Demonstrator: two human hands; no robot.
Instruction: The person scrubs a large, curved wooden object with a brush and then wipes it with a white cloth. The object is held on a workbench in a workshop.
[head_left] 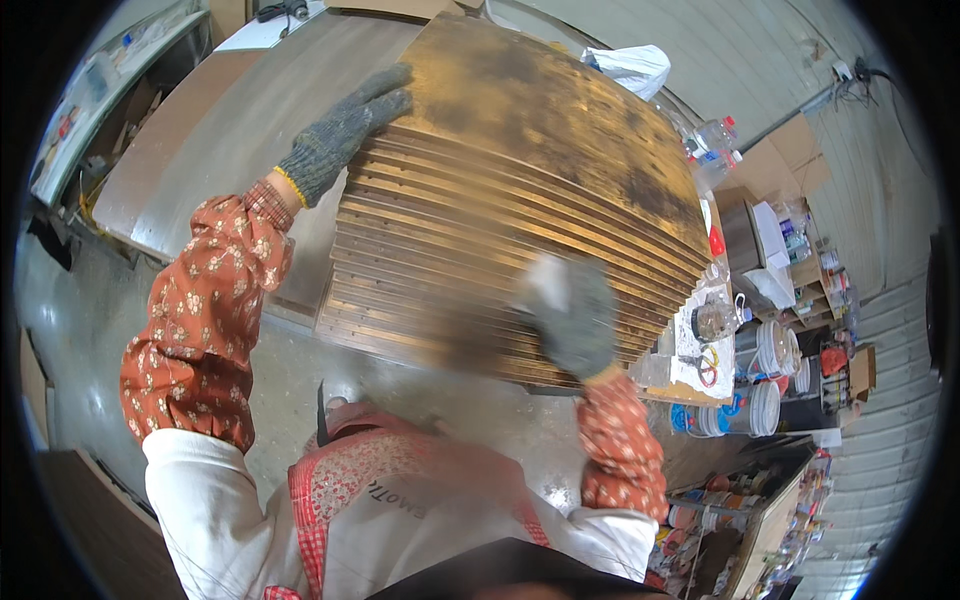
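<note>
A stack of brown and golden stained boards (540, 105), stepped along the near side with small holes in the edges, lies on the table in front of me. My left hand (355, 125), in a dark grey knit glove, rests with fingers stretched out on the stack's left edge. My right hand (575, 320), gloved alike, is over the near steps and smeared by motion. It is closed round something with a whitish part (546, 285). A dark brown blur (465, 320) lies left of it over the edges, perhaps part of the same thing; its kind is unclear.
A grey-brown tabletop (200, 150) extends left of the stack. To the right stand a clear jar (715, 320), plastic bottles (715, 160) and white buckets (765, 405). A white bag (635, 68) lies at the far edge. Cluttered shelving (740, 530) is at lower right.
</note>
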